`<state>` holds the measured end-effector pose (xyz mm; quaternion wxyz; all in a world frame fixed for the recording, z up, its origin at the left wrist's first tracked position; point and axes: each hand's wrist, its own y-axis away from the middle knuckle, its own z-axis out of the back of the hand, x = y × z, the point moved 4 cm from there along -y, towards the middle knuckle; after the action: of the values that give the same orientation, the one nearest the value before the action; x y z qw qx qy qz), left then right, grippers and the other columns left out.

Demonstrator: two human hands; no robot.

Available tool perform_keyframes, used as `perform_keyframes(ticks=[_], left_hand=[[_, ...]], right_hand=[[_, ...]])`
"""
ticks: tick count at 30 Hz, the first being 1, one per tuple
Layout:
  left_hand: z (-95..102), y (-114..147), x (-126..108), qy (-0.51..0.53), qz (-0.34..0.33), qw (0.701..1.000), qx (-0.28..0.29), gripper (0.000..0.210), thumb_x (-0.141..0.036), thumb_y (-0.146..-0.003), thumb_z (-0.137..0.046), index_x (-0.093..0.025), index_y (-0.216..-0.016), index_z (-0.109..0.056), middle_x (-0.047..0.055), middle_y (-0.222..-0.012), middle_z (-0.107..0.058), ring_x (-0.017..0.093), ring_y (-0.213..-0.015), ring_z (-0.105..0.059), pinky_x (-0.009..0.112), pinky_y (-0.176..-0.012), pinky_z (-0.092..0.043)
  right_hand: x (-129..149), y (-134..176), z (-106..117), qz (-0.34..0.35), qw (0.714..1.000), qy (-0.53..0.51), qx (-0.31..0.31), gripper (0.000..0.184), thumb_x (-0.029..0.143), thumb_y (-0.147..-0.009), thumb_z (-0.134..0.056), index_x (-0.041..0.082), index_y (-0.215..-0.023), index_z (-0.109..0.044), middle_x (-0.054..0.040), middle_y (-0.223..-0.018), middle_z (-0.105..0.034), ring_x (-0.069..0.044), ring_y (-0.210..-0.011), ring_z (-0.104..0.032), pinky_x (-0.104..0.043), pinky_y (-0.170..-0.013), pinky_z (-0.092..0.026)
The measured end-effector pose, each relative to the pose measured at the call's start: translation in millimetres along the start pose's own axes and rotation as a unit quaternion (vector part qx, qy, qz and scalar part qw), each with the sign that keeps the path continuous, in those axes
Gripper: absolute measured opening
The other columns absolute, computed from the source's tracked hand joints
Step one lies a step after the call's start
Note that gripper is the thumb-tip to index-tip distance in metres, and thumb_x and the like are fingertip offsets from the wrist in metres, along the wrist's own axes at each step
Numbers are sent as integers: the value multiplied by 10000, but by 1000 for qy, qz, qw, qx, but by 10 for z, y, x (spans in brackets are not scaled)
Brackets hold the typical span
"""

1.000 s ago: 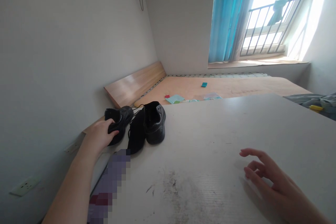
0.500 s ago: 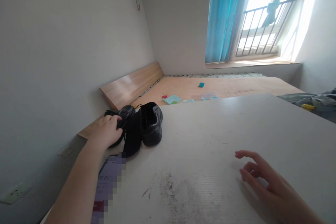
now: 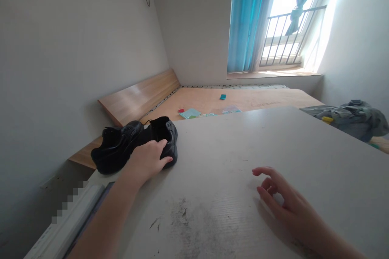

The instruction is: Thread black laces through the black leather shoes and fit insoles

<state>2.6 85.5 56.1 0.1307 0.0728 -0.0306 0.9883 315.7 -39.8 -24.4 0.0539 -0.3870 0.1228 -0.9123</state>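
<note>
My left hand [image 3: 148, 158] reaches across the white table [image 3: 219, 149] to a pair of black shoes. It is closed at the heel of the right-hand shoe [image 3: 172, 137], index finger by the opening and thumb low on the heel; its other fingers are hidden. Just left of that hand the other black shoe [image 3: 111, 149] stands with its toe pointing away. The flat black piece between the shoes is mostly covered by my hand. My right hand [image 3: 282, 194] hovers low over the table's right part, fingers loosely curled and apart, holding nothing.
A phone [image 3: 91, 214], mostly behind my left forearm, lies by a white object [image 3: 69, 222] at the table's left edge. Dark smudges [image 3: 185, 214] mark the tabletop. Beyond it, a wooden surface [image 3: 258, 97] carries small packets [image 3: 191, 113]. Grey cloth [image 3: 349, 115] is heaped at right.
My left hand has moved right, from the left shoe to the heel of the right one. The left shoe now shows more fully. The view has turned slightly right; my right hand keeps its pose.
</note>
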Motion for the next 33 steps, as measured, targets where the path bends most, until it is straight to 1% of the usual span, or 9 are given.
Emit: perform_keyframes(ticks=[3, 6, 10, 15, 18, 21, 28, 31, 33], left_hand=[[173, 234, -389, -26, -47, 998, -43, 274, -426, -851, -536, -188, -977, -585, 90, -851, -640, 270, -777, -643, 339, -643, -466], [307, 532, -936, 16, -136, 986, -94, 123, -303, -805, -605, -190, -825, -562, 52, -731, -610, 241, -679, -610, 334, -598, -472], [316, 905, -1653, 73, -253, 929, -259, 122, -134, -743, -605, -186, -723, -497, 7, -607, -575, 201, -597, -565, 342, -614, -491], [139, 1083, -2113, 123, -179, 901, -376, 175, -184, -791, -532, -193, -650, -429, 1, -502, -500, 165, -518, -501, 385, -686, -487], [90, 1091, -2167, 124, -161, 896, -395, 152, -160, -791, -500, -189, -655, -440, 5, -503, -504, 165, -505, -486, 388, -664, -476], [53, 1076, -2100, 111, -170, 901, -383, 155, -156, -794, -504, -188, -656, -440, 4, -507, -506, 170, -518, -494, 372, -641, -466], [28, 1040, -1840, 116, -239, 920, -288, 177, -245, -730, -658, -186, -766, -495, -13, -625, -577, 172, -560, -518, 318, -525, -424], [72, 1018, -1770, 147, -257, 908, -297, 333, -465, -706, -696, -186, -752, -518, -13, -625, -577, 174, -549, -523, 312, -441, -374], [129, 1014, -1711, 186, -254, 898, -308, 468, -649, -727, -594, -184, -747, -544, -2, -639, -586, 179, -562, -541, 311, -432, -374]], right_hand=[[15, -12, 9, -3, 1000, 0, 3, 283, 394, -920, -426, 255, -1162, -469, -31, -866, -616, -126, -683, -616, -193, -515, -490], [-10, -5, 35, -25, 1000, -9, -3, 309, 434, -913, -439, 255, -1162, -477, -45, -912, -623, -133, -699, -625, -186, -477, -482], [-85, 5, 61, -75, 996, -55, -13, 405, 508, -900, -451, 255, -1216, -473, -73, -986, -649, -166, -761, -661, -211, -522, -527], [-110, -2, 74, -66, 985, -154, -31, 533, 539, -890, -465, 244, -1334, -449, -125, -1189, -634, -235, -1014, -655, -323, -830, -568], [-100, 4, 28, -58, 981, -185, -1, 545, 513, -894, -482, 261, -1375, -439, -113, -1315, -571, -249, -1150, -593, -350, -941, -522], [-85, 19, -33, -49, 983, -172, 42, 540, 492, -907, -473, 281, -1400, -418, -93, -1339, -557, -249, -1212, -548, -370, -992, -485], [-36, 66, -124, -13, 988, -109, 108, 526, 445, -938, -432, 267, -1430, -374, -97, -1414, -478, -245, -1268, -494, -430, -1082, -384], [-35, 78, -139, -5, 990, -86, 114, 513, 448, -945, -410, 251, -1418, -388, -102, -1421, -467, -240, -1278, -483, -437, -1090, -375], [-45, 82, -136, -5, 991, -72, 112, 508, 453, -946, -403, 248, -1411, -399, -100, -1422, -464, -240, -1284, -474, -442, -1095, -367]])
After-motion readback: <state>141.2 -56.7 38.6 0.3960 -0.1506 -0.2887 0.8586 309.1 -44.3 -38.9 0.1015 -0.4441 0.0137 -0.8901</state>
